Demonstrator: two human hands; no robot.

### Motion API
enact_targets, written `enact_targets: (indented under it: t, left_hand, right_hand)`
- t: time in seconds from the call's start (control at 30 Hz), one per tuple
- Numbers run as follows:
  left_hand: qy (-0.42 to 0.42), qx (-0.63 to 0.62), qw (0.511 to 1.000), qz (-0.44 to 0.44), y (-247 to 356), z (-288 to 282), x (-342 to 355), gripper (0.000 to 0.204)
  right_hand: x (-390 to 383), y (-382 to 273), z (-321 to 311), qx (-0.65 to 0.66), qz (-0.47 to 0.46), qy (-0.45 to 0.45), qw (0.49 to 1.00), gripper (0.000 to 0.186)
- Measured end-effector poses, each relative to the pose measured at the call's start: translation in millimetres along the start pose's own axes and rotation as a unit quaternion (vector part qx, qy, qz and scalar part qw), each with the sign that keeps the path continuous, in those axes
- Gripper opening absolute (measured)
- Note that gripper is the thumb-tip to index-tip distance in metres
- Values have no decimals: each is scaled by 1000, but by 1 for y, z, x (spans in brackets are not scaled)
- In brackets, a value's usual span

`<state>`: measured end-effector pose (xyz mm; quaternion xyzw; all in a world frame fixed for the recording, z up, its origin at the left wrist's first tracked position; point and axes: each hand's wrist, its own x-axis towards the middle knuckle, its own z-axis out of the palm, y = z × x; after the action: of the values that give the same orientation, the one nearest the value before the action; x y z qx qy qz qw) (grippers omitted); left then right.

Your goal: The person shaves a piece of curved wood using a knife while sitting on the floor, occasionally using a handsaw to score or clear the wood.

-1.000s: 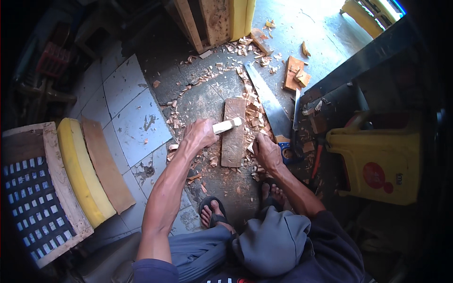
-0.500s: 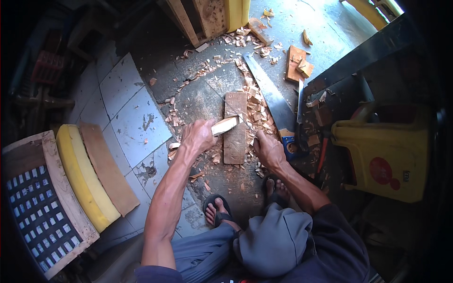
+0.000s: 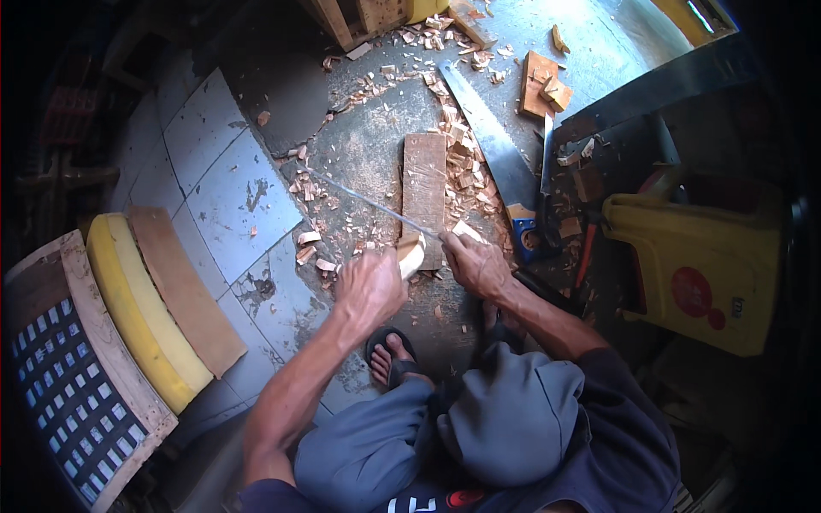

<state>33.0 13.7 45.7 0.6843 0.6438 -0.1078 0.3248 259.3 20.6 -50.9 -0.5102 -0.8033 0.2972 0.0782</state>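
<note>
Apparently partway: left hand [image 3: 372, 286] clenches pale, cut-faced wooden block [image 3: 412, 255]; right hand [image 3: 479, 267] grips long, thin, grey-bladed tool [image 3: 374, 203]; pale wood chips [image 3: 466, 179] litter floor [image 3: 359, 150]; remaining cuts unclear.

White tiles [image 3: 244, 214] left, yellow container [image 3: 697, 244] right

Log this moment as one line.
Left hand: holds pale wood piece | Right hand: holds thin bladed tool | Brown board: wood chips alongside

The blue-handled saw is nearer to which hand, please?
Right: the right hand is just left of the saw handle, while the left hand is farther left, gripping pale wood.
</note>
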Motion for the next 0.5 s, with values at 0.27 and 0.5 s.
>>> enact_targets:
  t: [0.27, 0.5]
  left_hand:
    - [6, -40, 997, -68, 22, 24, -33, 30]
    - [-38, -32, 994, -95, 31, 15, -20, 26]
  right_hand:
    - [-27, 3, 12, -2, -41, -70, 997, 16]
    - [-20, 0, 1, 12, -42, -49, 998, 14]
